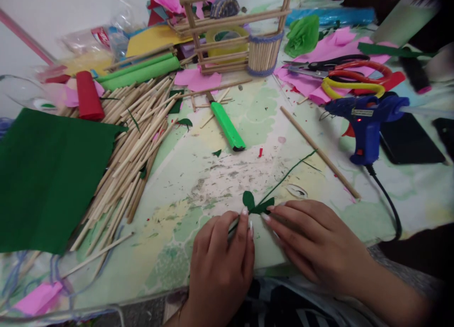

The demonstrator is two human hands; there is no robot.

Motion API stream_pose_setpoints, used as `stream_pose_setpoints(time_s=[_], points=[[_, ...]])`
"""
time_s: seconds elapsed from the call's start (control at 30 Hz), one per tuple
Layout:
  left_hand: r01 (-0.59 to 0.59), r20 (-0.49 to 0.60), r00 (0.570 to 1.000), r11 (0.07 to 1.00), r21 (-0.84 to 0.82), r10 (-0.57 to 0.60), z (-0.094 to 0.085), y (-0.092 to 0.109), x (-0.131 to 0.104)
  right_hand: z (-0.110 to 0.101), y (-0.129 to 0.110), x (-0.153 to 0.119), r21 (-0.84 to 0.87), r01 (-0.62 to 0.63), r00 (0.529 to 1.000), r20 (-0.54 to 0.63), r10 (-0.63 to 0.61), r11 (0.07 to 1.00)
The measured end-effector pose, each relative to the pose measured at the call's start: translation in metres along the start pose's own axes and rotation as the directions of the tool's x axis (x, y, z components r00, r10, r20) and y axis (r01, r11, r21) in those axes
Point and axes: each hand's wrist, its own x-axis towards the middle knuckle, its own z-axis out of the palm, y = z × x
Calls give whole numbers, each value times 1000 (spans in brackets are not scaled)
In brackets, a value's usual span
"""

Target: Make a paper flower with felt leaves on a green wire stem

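A thin dark green stem [286, 176] with small paper leaves lies on the table in front of me. My left hand [222, 256] presses its fingertips on the lower end of the stem, just below the upright leaf [248, 200]. At the other side, my right hand [315, 237] has its thumb and fingertips closed on the tip of the second leaf [263, 206]. Part of the stem is hidden under the left fingers. Beyond the hands lies a cutter knife with a bright green handle [229, 127].
Left are many thin wooden sticks [131, 142] and a dark green sheet [46, 180]. A stick frame [198, 38] stands at the back. To the right are a blue glue gun [365, 124] with its cord, scissors [354, 79], a phone [411, 138] and a single stick [319, 151].
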Motion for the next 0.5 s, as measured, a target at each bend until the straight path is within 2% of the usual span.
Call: stream_pose_setpoints(time_s=[0.23,0.5], points=[[-7,-37,999,1000,-9,7,-1,-2,0,0,0,-1,13,-20,1000,-16,20,1000],[77,-18,997,996,-34,-78,1,-1,2,0,-1,-2,-24,-36,999,-39,35,999]])
